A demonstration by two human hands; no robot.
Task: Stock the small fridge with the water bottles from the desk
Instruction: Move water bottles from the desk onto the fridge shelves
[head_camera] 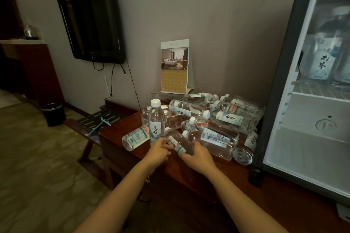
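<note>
Several clear water bottles (223, 117) with white caps lie piled on the dark wooden desk (117, 130) beside the open small fridge (312, 138). One bottle (156, 119) stands upright at the pile's left; my left hand (158, 151) curls round its base. My right hand (198, 156) grips the bottom end of a tilted bottle (177, 141) just right of it. More bottles (322, 62) stand on the fridge's upper wire shelf. The lower fridge compartment holds nothing.
A desk calendar (175, 68) stands against the wall behind the pile. A wall-mounted TV (92, 24) hangs at left with dangling cables. A low luggage rack (98, 119) and a black bin (54, 113) sit on the carpet left of the desk.
</note>
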